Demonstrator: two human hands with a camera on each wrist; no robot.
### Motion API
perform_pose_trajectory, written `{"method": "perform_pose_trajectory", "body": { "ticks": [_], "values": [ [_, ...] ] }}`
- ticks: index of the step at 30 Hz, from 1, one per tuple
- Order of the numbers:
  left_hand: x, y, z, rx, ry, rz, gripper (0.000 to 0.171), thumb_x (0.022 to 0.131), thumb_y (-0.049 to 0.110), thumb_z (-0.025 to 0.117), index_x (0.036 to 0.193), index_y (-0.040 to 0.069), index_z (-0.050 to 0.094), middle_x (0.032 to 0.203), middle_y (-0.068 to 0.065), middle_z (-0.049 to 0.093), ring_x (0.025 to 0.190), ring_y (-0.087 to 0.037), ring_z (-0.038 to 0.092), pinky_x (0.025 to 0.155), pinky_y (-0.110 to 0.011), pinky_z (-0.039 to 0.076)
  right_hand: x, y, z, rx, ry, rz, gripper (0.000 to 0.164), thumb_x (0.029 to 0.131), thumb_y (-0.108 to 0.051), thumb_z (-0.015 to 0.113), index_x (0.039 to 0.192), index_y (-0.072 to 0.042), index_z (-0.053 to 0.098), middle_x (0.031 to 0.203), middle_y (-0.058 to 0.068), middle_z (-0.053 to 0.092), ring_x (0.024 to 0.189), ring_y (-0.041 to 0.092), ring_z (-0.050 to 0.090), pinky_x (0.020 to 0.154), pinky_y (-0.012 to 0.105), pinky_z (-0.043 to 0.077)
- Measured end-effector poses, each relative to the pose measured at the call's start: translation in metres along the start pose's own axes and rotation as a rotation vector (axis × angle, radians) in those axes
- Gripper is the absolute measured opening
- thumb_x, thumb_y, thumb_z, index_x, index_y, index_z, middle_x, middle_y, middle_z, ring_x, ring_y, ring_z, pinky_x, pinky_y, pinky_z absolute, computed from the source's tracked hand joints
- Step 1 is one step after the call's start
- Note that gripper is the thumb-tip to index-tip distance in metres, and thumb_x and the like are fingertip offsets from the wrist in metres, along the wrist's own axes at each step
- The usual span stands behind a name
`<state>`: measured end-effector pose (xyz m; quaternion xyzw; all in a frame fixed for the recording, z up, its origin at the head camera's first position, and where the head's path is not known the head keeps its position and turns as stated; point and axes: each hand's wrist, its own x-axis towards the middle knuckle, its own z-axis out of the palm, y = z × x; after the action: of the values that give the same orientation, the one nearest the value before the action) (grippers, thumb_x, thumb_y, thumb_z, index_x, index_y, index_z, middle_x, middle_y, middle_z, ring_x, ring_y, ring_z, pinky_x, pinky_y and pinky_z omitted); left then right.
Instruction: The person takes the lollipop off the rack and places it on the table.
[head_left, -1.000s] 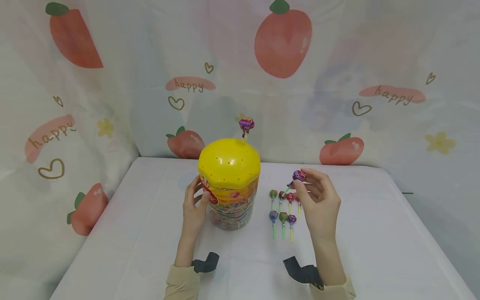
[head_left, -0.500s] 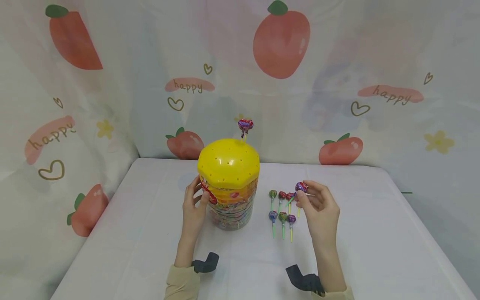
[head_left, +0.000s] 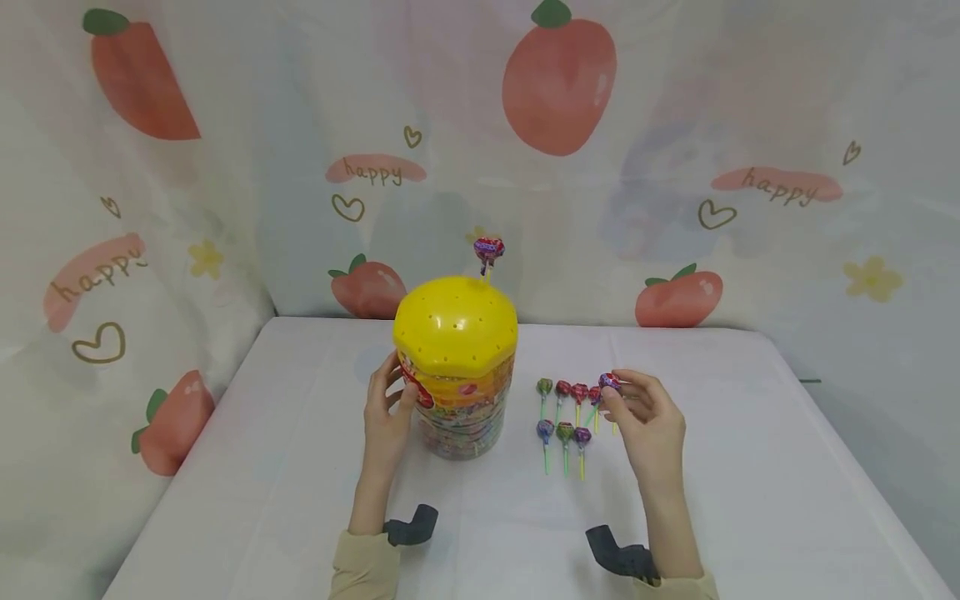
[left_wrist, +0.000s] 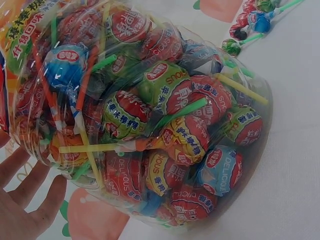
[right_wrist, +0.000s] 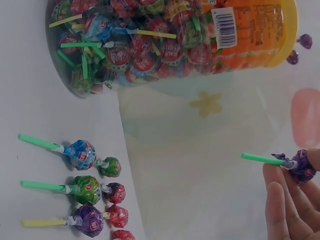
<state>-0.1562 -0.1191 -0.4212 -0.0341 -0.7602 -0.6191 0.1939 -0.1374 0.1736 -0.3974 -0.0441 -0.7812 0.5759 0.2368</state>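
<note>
My left hand (head_left: 387, 421) holds the left side of a large clear plastic jar (head_left: 461, 429), thumb on its front label. Wrapped lollipops (left_wrist: 165, 90) fill the jar, and a yellow lid (head_left: 456, 325) dotted with small holes tops it. Between thumb and fingers, my right hand (head_left: 648, 421) pinches a purple-wrapped lollipop (right_wrist: 301, 167) by its head, the green stick (right_wrist: 261, 159) pointing away. This hand is just right of two rows of lollipops on the table. In the front row lie a blue (head_left: 545, 430), a green (head_left: 565, 432) and a purple lollipop (head_left: 582, 437).
Behind the front row lies another row of green and red lollipops (head_left: 562, 389), its right end partly hidden by my right hand. A purple-red lollipop (head_left: 489, 248) stands up at the lid's back edge. The white table (head_left: 300, 467) meets a printed cloth backdrop (head_left: 450, 83).
My right hand has come down and slightly right with the purple lollipop, from above the back row to its right end. My left hand stays on the jar.
</note>
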Motion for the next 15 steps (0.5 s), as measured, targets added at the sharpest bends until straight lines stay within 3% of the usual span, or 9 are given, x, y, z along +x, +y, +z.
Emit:
{"method": "perform_pose_trajectory", "body": {
  "ticks": [2,5,11,15],
  "values": [
    [0.0,-0.001,0.0,0.002,-0.006,-0.007,0.054,0.095,0.005,0.055,0.146,0.004,0.037,0.14,-0.02,0.045,0.13,-0.033,0.045,0.102,-0.04,0.042,0.001,0.004,-0.001,-0.031,-0.008,0.029,0.029,0.088,-0.013,0.069,0.116,-0.008,0.065,0.088,-0.004,0.068,0.068,-0.002,0.065,0.063,0.014,0.054],
    [0.0,0.0,0.0,-0.005,-0.009,0.003,0.054,0.095,0.005,0.055,0.146,0.003,0.037,0.14,-0.02,0.045,0.13,-0.033,0.044,0.102,-0.042,0.042,0.003,0.011,-0.002,-0.083,-0.014,0.059,0.029,0.089,-0.017,0.069,0.117,-0.01,0.065,0.091,0.001,0.069,0.069,-0.001,0.066,0.064,0.014,0.055],
    [-0.001,0.003,-0.001,-0.007,-0.002,0.014,0.053,0.095,0.004,0.055,0.145,0.002,0.038,0.14,-0.022,0.045,0.13,-0.037,0.044,0.103,-0.055,0.041,0.01,0.027,-0.005,-0.157,-0.041,0.131,0.029,0.091,-0.021,0.067,0.117,-0.008,0.064,0.085,-0.007,0.064,0.067,-0.007,0.063,0.063,0.012,0.053],
    [-0.001,0.004,-0.001,-0.009,-0.002,0.016,0.053,0.095,0.004,0.054,0.145,0.002,0.038,0.14,-0.022,0.045,0.13,-0.036,0.044,0.104,-0.056,0.04,0.014,0.037,-0.007,-0.177,-0.059,0.177,0.029,0.091,-0.021,0.066,0.117,-0.007,0.063,0.088,-0.002,0.067,0.066,-0.008,0.063,0.064,0.012,0.053]
  ]
}}
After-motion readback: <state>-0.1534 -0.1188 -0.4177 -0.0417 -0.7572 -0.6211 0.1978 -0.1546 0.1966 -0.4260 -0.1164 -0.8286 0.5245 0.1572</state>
